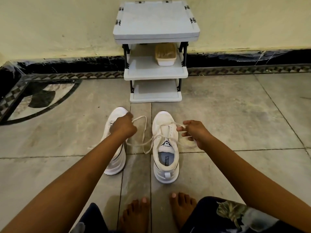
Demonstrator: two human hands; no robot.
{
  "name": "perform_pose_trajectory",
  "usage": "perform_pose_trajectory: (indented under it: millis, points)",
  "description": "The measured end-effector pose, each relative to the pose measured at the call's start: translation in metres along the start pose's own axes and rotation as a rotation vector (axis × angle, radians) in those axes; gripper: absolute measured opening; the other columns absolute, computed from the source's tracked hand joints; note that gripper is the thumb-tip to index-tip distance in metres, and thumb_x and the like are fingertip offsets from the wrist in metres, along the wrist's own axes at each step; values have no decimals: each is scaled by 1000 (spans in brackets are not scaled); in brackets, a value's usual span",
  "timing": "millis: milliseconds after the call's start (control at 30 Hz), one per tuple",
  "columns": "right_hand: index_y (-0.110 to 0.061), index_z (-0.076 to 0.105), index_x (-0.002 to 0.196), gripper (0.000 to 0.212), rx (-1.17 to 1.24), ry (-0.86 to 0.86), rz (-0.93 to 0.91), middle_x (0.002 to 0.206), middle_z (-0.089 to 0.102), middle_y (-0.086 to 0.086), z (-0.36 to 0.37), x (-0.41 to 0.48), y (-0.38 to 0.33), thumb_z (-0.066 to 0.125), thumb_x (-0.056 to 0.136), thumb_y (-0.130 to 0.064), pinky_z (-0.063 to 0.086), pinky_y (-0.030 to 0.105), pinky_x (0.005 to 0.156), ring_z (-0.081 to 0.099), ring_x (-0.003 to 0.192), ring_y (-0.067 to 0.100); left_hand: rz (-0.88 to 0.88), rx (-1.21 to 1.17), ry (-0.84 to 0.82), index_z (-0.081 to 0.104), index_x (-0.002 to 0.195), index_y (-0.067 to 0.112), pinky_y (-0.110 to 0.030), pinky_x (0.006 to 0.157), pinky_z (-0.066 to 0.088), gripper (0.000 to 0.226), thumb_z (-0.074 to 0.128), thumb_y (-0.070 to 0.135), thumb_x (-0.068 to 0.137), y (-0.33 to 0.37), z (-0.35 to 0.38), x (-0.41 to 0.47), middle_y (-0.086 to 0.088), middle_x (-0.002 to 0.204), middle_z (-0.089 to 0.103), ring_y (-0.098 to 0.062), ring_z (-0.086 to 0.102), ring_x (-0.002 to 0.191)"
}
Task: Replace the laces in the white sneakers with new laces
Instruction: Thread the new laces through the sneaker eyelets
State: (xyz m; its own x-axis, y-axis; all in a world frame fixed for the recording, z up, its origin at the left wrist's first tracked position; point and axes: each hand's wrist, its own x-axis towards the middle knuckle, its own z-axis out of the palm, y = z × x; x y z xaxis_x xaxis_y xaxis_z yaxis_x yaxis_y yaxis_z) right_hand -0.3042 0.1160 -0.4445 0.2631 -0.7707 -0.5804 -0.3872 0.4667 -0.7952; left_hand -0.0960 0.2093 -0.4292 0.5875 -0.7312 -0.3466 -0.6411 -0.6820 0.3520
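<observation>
Two white sneakers stand on the floor, toes pointing away from me. The right sneaker has a white lace threaded loosely through its upper eyelets. My left hand hovers over the left sneaker and pinches one end of that lace, which loops across the gap between the shoes. Beside the right sneaker, my right hand pinches the other end. The left sneaker is partly hidden by my left forearm.
A small white three-tier rack stands against the wall just beyond the shoes, with a tan container on its middle shelf. My bare feet rest on the marble floor close behind the sneakers.
</observation>
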Motion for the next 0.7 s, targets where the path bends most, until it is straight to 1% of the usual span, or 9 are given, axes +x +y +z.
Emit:
perform_pose_trajectory:
  millis: [33,100,167,267,400,500,600,667,700]
  points:
    - [-9,49,120,30,20,2,14,75,64,1,0,4,4,34,95,-4,31,23,53,48,60,12,77,-17,31,53,125,17,-34,90,45,40,59,16,85,4,7,3,-11,121,60,-30,55,111]
    - [-7,56,111,25,67,4,43,74,64,2,-1,14,12,38,94,-4,34,22,54,49,60,12,231,-74,74,64,109,16,-32,87,46,23,57,16,86,20,20,12,-7,112,66,-26,59,106]
    - [-5,62,100,18,94,3,68,74,62,4,0,23,18,45,93,-7,36,21,53,49,59,12,307,-107,73,69,97,18,-31,83,48,17,55,17,88,40,34,21,-4,104,69,-25,61,100]
    - [-8,62,82,12,81,-7,87,73,61,4,5,36,29,53,90,-9,37,20,50,49,57,11,381,-107,47,71,99,18,-25,82,45,18,56,18,88,62,55,34,-1,105,70,-20,62,99]
    - [-4,58,78,15,127,-26,112,66,55,7,13,50,40,53,91,-9,36,16,40,46,51,12,490,0,-29,70,105,14,-31,84,48,22,64,23,86,77,73,52,-6,107,69,-23,62,99]
    - [-5,57,73,18,145,-8,123,65,55,8,13,55,46,57,91,-8,43,19,45,49,53,13,525,91,-51,71,94,11,-29,76,46,16,68,21,82,83,74,58,-8,100,68,-25,62,94]
    - [-3,60,87,3,193,-12,79,70,58,8,8,55,46,58,90,-3,50,18,54,53,59,13,527,151,-55,69,89,9,-29,72,42,11,59,14,86,84,73,58,-10,98,67,-27,61,93]
    - [0,61,104,15,222,-21,68,77,61,8,5,56,46,57,90,0,53,23,70,55,63,12,501,72,-35,66,90,6,-28,73,43,12,55,10,88,81,72,54,-10,97,67,-26,60,90]
    - [2,61,108,19,228,-14,68,81,62,10,5,56,45,55,90,1,52,24,73,55,64,12,466,-32,-30,65,88,6,-27,71,44,10,55,7,88,78,71,53,-9,94,67,-23,60,85]
